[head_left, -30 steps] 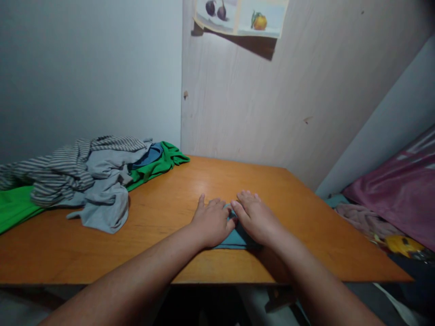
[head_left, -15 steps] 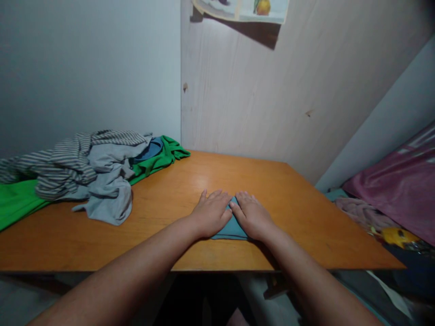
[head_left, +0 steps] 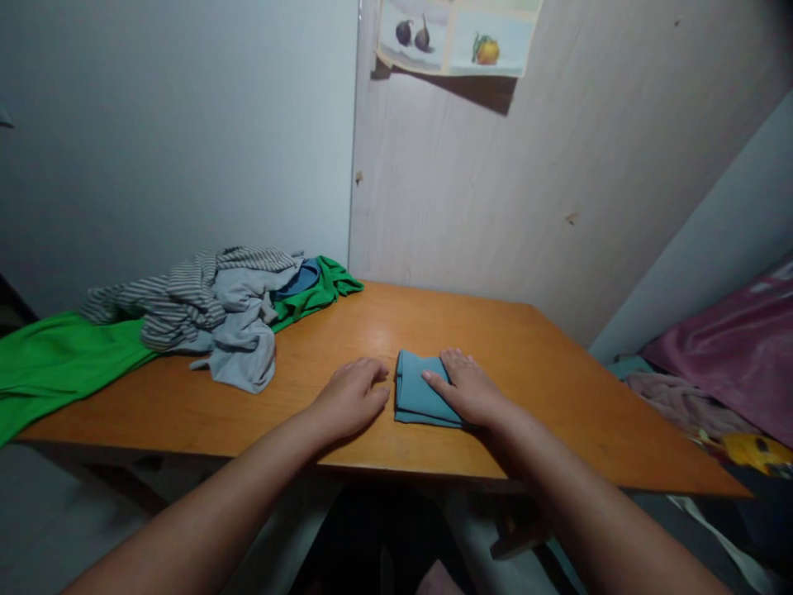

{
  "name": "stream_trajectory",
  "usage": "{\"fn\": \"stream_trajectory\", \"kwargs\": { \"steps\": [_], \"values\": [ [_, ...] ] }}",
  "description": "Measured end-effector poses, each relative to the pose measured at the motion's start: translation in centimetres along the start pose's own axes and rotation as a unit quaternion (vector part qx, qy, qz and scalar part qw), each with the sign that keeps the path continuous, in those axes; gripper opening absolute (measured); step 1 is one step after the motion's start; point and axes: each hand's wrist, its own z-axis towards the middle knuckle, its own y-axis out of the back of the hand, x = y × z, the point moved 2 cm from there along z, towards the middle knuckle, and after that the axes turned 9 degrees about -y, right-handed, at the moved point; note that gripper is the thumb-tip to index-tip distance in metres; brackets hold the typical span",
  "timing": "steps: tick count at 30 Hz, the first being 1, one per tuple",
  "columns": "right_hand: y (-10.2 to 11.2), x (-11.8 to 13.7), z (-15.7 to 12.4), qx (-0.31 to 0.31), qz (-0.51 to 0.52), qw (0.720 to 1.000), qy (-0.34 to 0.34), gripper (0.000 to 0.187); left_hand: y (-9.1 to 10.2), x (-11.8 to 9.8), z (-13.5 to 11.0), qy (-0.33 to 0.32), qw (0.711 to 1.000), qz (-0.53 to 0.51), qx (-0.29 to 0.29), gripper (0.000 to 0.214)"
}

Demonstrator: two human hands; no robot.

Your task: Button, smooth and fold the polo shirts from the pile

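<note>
A small folded teal cloth (head_left: pixel 416 388) lies on the orange wooden table (head_left: pixel 545 388) near its front edge. My right hand (head_left: pixel 469 388) rests flat on the cloth's right half, fingers stretched out. Just left of the cloth, my left hand (head_left: pixel 350 398) lies palm down on the bare table, fingers loosely curled, holding nothing.
A heap of clothes sits at the table's back left: a striped garment (head_left: pixel 173 293), a grey one (head_left: pixel 244 343), a blue piece (head_left: pixel 297 279) and green cloth (head_left: pixel 55 364) hanging over the left edge. Wood-panel wall with a fruit picture (head_left: pixel 458 37) behind. Pink bedding (head_left: pixel 731 355) on the right.
My left hand has slid off the teal cloth to the table on its left, uncovering the cloth. The right hand stays on it. The view has shifted right.
</note>
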Motion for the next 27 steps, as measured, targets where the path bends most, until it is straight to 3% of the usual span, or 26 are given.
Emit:
{"fn": "stream_trajectory", "kwargs": {
  "steps": [4, 10, 15, 19, 27],
  "values": [
    [0.9, 0.4, 0.1, 0.004, -0.036, 0.999, 0.001, 0.095, -0.4, -0.6, -1.0, -0.001, 0.999, 0.04, 0.006, 0.01],
    [2.9, 2.9, -0.2, -0.007, -0.041, 0.998, 0.048, 0.097, -0.1, -1.9, -1.3, 0.029, 0.998, 0.05, 0.021, 0.013],
    [1.3, 3.8, -1.2, 0.025, -0.028, 0.996, 0.079, 0.091, 0.1, -2.3, -1.5, 0.042, 0.998, 0.035, 0.029, 0.023],
    [0.2, 3.5, -1.7, 0.008, -0.031, 0.996, 0.079, 0.088, 0.0, -2.1, -1.6, 0.045, 0.998, 0.032, 0.035, 0.027],
    [0.2, 3.4, -1.6, 0.009, -0.034, 0.996, 0.085, 0.091, -0.3, -1.9, -1.5, 0.045, 0.998, 0.036, 0.032, 0.026]
  ]
}}
